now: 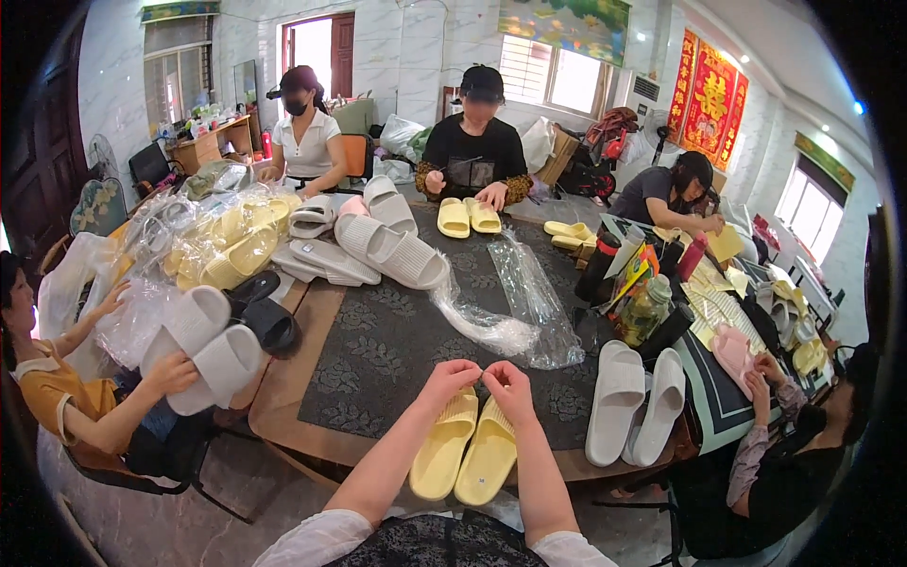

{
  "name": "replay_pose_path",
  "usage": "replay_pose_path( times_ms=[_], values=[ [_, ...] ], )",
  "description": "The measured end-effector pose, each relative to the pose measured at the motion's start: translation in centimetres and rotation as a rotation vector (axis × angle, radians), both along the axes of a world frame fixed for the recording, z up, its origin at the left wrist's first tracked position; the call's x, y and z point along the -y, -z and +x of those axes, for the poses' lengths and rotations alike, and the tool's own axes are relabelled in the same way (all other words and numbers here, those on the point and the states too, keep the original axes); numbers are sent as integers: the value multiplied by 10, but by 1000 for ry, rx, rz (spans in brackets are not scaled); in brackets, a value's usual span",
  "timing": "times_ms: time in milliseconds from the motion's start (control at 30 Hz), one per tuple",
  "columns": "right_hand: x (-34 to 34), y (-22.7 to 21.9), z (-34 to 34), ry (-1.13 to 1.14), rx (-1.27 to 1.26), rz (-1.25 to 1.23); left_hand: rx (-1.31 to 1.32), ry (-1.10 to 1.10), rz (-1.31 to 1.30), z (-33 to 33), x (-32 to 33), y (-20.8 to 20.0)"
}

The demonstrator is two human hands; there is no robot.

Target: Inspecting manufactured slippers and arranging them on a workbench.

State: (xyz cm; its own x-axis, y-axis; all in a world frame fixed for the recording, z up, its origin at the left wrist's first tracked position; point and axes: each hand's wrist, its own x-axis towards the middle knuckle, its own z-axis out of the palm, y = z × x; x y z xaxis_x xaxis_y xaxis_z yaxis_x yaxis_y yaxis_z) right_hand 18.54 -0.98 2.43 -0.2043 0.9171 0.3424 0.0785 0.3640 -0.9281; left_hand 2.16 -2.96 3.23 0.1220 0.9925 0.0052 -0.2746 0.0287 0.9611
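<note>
At the table's [282, 416] near edge, centre | pair of yellow slide sandals [439, 455] lay nearward of both hands, long axes near–far | left hand [453, 376] nearest left slide, right hand [507, 386] right | fingertips pinched closed; contents could not be told

A small workshop — workers [477, 146] gather around the table [276, 395], with slippers [406, 257] and clear plastic bags [537, 295] spread on it.

Left of the bare left hand [451, 378], passage runs over the dark grey, leaf-patterned mat [354, 364]; ahead, crumpled clear plastic bags [543, 317] lie in the way. Pale grey, wide-strapped slippers [619, 402] block the right, heaped grey ribbed slippers [392, 248] the far left.
</note>
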Motion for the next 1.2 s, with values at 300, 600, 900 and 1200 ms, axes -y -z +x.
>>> replay_pose_path(
  times_ms=[300,600,900,1200],
  values=[
    [0,-2,0,-19,-11,-43,12,19,-33,-3,-2,1],
    [0,2,1,-38,5,-58,20,73,-112,-6,-11,14],
    [-5,10,5,-76,28,-71,-21,122,-143,-9,-14,13],
    [-3,7,4,-75,29,-104,-60,101,-165,-7,-12,13]
  ],
)
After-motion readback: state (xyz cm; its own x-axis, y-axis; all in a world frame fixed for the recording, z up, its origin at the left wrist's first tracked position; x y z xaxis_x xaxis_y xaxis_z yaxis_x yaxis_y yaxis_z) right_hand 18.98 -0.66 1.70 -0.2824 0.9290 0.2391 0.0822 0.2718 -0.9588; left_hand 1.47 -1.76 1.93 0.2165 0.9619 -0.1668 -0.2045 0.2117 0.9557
